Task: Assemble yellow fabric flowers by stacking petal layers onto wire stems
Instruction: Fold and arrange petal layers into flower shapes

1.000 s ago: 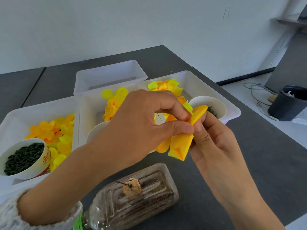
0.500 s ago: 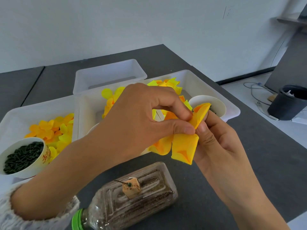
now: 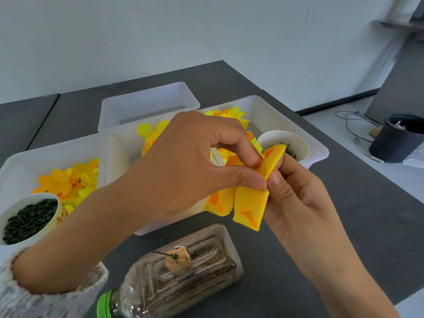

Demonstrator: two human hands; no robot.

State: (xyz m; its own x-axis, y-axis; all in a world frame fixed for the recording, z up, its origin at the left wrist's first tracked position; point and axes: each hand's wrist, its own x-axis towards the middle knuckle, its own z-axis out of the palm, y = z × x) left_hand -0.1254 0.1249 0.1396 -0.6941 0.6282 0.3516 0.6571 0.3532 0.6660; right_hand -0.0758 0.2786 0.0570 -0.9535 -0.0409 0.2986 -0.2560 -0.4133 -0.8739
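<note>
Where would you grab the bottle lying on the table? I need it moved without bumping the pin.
Grip the bottle across its flat sides near the green cap, coming from above. It lies on its side, and the cork block with the pin sits mid-body.

Yellow-and-orange fabric petal layer (image 3: 249, 203) held above the dark table, folded and crumpled, pinched at its upper edge, lobes hung downward, loose yellow petals (image 3: 66, 182) heaped in the left white bin, more petals (image 3: 231, 114) piled in the middle bin
</note>
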